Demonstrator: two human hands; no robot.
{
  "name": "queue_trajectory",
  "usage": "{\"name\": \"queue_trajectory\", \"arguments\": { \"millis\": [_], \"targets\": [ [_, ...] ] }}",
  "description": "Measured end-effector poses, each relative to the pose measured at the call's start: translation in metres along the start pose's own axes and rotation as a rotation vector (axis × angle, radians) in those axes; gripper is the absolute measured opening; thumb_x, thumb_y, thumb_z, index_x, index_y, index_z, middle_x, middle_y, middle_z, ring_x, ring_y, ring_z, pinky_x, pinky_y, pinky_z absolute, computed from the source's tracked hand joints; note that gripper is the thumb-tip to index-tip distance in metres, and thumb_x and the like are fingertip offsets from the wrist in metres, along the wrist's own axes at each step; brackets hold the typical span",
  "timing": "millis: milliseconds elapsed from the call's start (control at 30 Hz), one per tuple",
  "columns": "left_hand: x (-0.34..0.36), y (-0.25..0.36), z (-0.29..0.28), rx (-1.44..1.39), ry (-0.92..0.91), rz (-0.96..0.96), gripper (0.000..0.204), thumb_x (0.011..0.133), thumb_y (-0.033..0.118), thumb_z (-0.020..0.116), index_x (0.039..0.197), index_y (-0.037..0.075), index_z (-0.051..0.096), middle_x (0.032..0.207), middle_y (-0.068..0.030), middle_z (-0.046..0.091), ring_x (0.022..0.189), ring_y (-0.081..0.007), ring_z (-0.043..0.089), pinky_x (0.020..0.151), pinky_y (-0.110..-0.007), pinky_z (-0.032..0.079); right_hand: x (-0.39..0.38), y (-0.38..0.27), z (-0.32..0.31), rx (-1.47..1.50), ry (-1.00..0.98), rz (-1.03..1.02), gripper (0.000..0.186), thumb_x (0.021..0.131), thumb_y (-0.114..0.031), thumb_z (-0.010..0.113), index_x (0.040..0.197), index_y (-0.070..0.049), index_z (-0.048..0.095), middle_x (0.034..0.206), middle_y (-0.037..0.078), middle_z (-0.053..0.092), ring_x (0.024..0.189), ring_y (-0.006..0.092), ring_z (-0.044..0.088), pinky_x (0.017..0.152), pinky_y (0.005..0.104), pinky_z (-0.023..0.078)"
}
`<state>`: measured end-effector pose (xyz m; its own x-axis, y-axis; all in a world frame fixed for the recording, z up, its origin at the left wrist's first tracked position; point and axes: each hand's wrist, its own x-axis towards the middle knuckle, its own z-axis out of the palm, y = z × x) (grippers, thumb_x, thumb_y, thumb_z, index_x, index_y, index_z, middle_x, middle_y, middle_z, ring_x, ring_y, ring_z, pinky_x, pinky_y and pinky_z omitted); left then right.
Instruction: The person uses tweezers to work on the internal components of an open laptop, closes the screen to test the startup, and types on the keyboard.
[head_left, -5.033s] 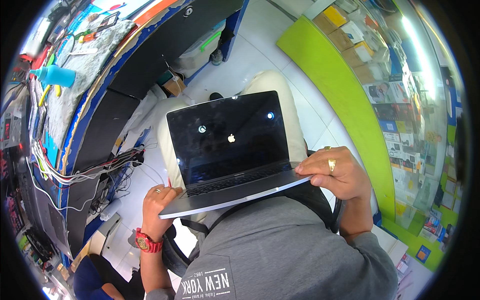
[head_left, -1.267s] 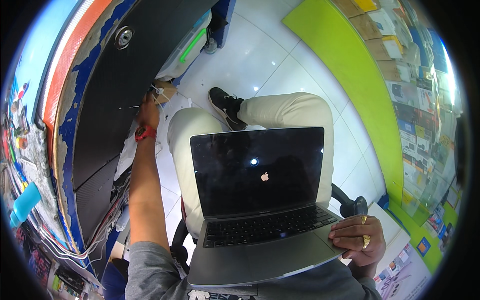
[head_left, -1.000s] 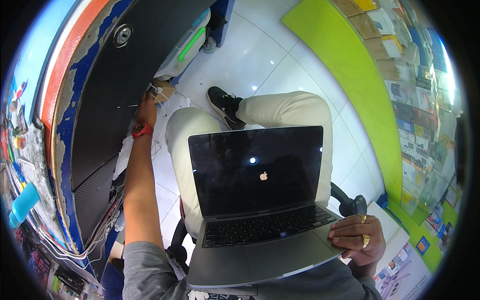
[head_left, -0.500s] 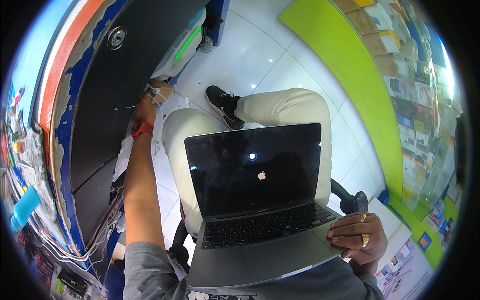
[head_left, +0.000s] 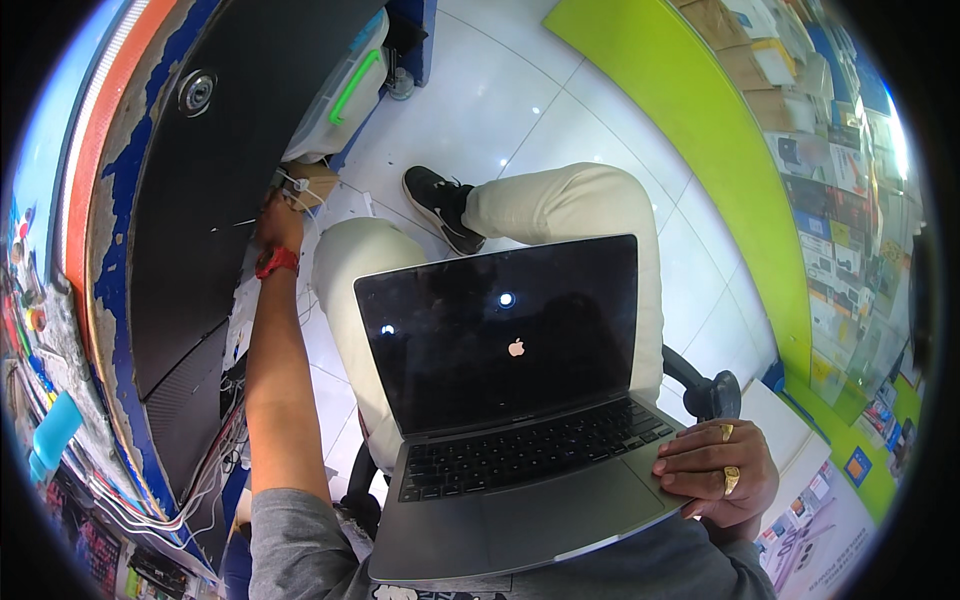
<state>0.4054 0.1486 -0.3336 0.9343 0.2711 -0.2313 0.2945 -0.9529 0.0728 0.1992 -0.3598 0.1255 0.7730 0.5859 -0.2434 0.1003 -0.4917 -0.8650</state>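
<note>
A grey laptop [head_left: 500, 400] lies open across my lap, its dark screen lit by a small pale logo. My right hand [head_left: 722, 470], with two gold-coloured rings, grips the laptop's right front corner, fingers on top beside the keyboard. My left arm stretches far out to the left, a red band on its wrist. At its end my left hand [head_left: 280, 222] is beside the dark desk panel, close to white cables [head_left: 297, 186] and a small brown box [head_left: 318, 184]. Shadow and blur hide its fingers, so whether it holds a cable cannot be seen.
The dark desk panel [head_left: 240, 130] with a round lock rises at the left. A lidded plastic bin [head_left: 335, 105] with a green handle stands beyond my left hand. Loose cables [head_left: 190, 515] hang at lower left. A chair armrest [head_left: 712, 395] and a glass display case [head_left: 815, 230] are at right.
The view has shifted slightly, so the desk and bin appear further left. My left hand stays by the white cables, and my right hand keeps its grip on the laptop.
</note>
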Motion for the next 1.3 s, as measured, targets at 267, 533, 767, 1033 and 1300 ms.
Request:
{"name": "queue_trajectory", "arguments": {
  "millis": [267,533,767,1033,1300],
  "targets": [
    [0.006,-0.01,0.009,0.007,0.005,0.032,0.031,0.093,0.018,0.064,0.124,0.016,0.071,0.128,-0.0135,0.072,0.11,-0.0422,0.073,0.091,-0.055,0.06,-0.002,0.003,-0.002,-0.013,-0.032,-0.024,0.038,0.091,-0.037,0.082,0.108,-0.004,0.08,0.108,0.013,0.08,0.101,0.0306,0.079,0.086,0.0403,0.065],
    [0.012,-0.017,0.021,0.005,0.098,0.085,0.025,0.094,0.022,0.063,0.114,0.016,0.075,0.115,-0.0141,0.075,0.102,-0.0413,0.074,0.085,-0.054,0.06,-0.003,0.001,-0.002,-0.025,-0.034,-0.017,0.037,0.089,-0.035,0.084,0.106,-0.003,0.08,0.108,0.013,0.08,0.102,0.0314,0.078,0.087,0.0409,0.064],
    [0.013,-0.025,0.028,0.065,0.129,0.065,0.024,0.094,0.021,0.064,0.114,0.016,0.076,0.112,-0.0132,0.077,0.099,-0.0394,0.075,0.083,-0.054,0.061,-0.003,0.001,-0.002,-0.043,-0.043,-0.03,0.039,0.086,-0.035,0.086,0.107,-0.003,0.081,0.109,0.013,0.079,0.103,0.0306,0.078,0.088,0.0412,0.064],
    [-0.002,-0.017,0.021,-0.002,0.112,0.097,0.037,0.095,0.014,0.061,0.131,0.006,0.066,0.143,-0.0176,0.062,0.126,-0.0391,0.064,0.103,-0.049,0.054,-0.002,-0.001,0.003,-0.052,-0.035,-0.043,0.041,0.083,-0.036,0.087,0.107,-0.003,0.08,0.108,0.012,0.08,0.101,0.0302,0.078,0.087,0.0415,0.064],
    [-0.092,-0.078,0.011,-0.242,0.096,0.572,0.037,0.096,0.007,0.06,0.131,-0.003,0.064,0.138,-0.0252,0.062,0.128,-0.0414,0.061,0.108,-0.047,0.05,0.004,-0.005,0.011,-0.095,-0.012,-0.118,0.038,0.081,-0.035,0.085,0.104,-0.005,0.081,0.103,0.009,0.08,0.097,0.0274,0.078,0.085,0.04,0.065]
  ]
}}
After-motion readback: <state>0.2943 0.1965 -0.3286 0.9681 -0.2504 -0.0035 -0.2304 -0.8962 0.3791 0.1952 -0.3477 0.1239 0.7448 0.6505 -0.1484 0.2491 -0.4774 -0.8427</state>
